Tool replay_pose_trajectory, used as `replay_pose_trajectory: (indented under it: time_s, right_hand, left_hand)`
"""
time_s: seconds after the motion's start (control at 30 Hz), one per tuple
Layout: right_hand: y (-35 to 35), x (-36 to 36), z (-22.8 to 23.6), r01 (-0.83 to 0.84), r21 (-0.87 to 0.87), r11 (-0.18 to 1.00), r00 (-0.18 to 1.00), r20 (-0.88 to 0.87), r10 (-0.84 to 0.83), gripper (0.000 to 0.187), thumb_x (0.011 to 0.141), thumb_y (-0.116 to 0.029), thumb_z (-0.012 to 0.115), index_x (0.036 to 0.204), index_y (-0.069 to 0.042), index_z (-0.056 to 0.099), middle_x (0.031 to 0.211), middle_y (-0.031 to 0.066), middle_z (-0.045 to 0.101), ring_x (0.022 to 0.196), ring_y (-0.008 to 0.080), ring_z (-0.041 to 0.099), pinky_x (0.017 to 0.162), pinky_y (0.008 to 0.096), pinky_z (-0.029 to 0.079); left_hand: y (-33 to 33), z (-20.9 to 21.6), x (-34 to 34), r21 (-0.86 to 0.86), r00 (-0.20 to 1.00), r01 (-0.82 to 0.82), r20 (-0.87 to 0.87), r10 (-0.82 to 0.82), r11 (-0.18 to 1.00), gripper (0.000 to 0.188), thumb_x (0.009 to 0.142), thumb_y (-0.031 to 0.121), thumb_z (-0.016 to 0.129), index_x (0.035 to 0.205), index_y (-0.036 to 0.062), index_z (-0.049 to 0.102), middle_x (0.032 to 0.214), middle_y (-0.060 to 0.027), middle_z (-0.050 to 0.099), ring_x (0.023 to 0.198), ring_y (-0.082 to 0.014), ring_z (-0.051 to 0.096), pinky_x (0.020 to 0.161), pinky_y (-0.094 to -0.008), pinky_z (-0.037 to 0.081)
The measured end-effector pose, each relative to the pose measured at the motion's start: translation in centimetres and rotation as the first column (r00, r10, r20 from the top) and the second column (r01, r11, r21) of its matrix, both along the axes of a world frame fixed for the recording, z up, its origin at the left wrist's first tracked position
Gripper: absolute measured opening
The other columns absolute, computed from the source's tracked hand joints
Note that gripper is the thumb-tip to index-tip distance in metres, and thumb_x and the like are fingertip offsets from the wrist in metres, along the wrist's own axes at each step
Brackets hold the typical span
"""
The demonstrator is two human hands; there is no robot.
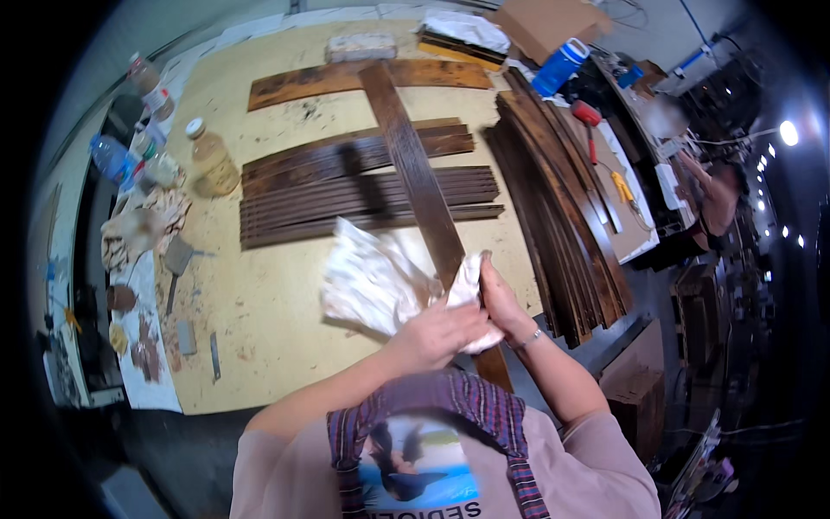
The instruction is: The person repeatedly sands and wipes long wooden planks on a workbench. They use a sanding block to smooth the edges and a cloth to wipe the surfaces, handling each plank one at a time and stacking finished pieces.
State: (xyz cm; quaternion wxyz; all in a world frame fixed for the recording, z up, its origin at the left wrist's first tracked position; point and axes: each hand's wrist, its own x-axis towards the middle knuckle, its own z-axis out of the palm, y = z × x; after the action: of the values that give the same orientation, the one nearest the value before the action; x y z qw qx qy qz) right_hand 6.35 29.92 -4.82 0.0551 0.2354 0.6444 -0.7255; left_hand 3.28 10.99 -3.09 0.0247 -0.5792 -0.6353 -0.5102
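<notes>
A long dark brown wooden board (405,156) slants from the far middle of the table toward my body, its near end passing beneath my hands. A crumpled white cloth (367,281) is folded around the board near that end, with a loose part spread out to the left. My left hand (443,333) presses the cloth from the left, fingers closed against it. From the right, my right hand (503,298) grips the cloth at the board's edge. The cloth hides the fingertips in part. Under the board's far part lies a stack of dark slats (363,195).
More dark boards (553,216) are piled along the table's right side. At the left stand a jar of cloudy liquid (212,160), a blue-tinted bottle (112,160) and a stained rag (143,227). A blue jug (562,67) and a red mallet (587,117) lie at the far right; another person (718,195) is beyond.
</notes>
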Motion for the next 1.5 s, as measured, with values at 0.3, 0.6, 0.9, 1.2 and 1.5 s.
replay_pose_trajectory:
  time_s: [0.3, 0.6, 0.9, 1.2, 1.5]
  right_hand:
    - [3.7, -1.0, 8.7, -0.062, -0.264, 0.963, 0.984, -0.175, 0.015, 0.038, 0.085, -0.017, 0.072, 0.116, -0.001, 0.057, 0.1, 0.0073, 0.064, 0.082, 0.0151, 0.066, 0.068, 0.0296, 0.056]
    - [16.8, 0.7, 13.3, 0.273, 0.67, 0.69, 0.96, -0.24, -0.146, 0.07, 0.063, -0.016, 0.084, 0.122, 0.011, 0.058, 0.128, 0.0176, 0.058, 0.115, 0.0209, 0.056, 0.099, 0.0311, 0.042]
    - [20.1, 0.5, 11.0, 0.153, 0.913, 0.378, 0.987, -0.122, -0.104, 0.064, 0.057, -0.022, 0.082, 0.111, 0.008, 0.066, 0.094, 0.0166, 0.054, 0.093, 0.0291, 0.056, 0.085, 0.0354, 0.045]
    - [20.3, 0.5, 9.2, 0.136, 0.946, 0.294, 0.989, -0.113, -0.093, 0.061, 0.06, -0.022, 0.081, 0.113, 0.004, 0.067, 0.092, 0.0179, 0.053, 0.094, 0.0336, 0.056, 0.086, 0.0401, 0.046]
    - [19.5, 0.2, 8.7, 0.134, 0.952, 0.274, 0.991, -0.124, -0.056, 0.058, 0.061, -0.018, 0.081, 0.113, 0.002, 0.067, 0.092, 0.017, 0.054, 0.095, 0.0331, 0.056, 0.086, 0.0396, 0.046]
  left_hand:
    - [-5.6, -4.8, -1.1, -0.254, 0.573, -0.218, 0.748, 0.334, 0.942, 0.02, 0.089, 0.006, 0.065, 0.107, -0.0032, 0.067, 0.091, -0.0064, 0.07, 0.078, -0.0117, 0.064, 0.071, -0.026, 0.052]
    - [-13.3, -11.5, -2.8, -0.367, 0.317, -0.588, 0.715, 0.623, 0.72, 0.02, 0.089, 0.002, 0.059, 0.108, -0.0036, 0.063, 0.091, -0.0051, 0.066, 0.08, -0.0104, 0.06, 0.073, -0.0259, 0.049]
    - [-13.1, -12.8, -2.8, -0.361, 0.39, -0.643, 0.604, 0.695, 0.675, 0.019, 0.088, 0.003, 0.06, 0.105, -0.0046, 0.063, 0.088, -0.0082, 0.067, 0.08, -0.0125, 0.061, 0.074, -0.0277, 0.049]
    - [-12.6, -12.3, -2.8, -0.348, 0.441, -0.665, 0.53, 0.724, 0.661, 0.02, 0.088, 0.004, 0.059, 0.106, -0.0038, 0.063, 0.086, -0.0096, 0.068, 0.078, -0.015, 0.063, 0.073, -0.0293, 0.05]
    - [-12.7, -12.7, -2.6, -0.325, 0.434, -0.671, 0.556, 0.709, 0.666, 0.02, 0.087, 0.004, 0.059, 0.106, -0.0035, 0.063, 0.087, -0.0111, 0.069, 0.078, -0.0165, 0.064, 0.073, -0.0301, 0.051]
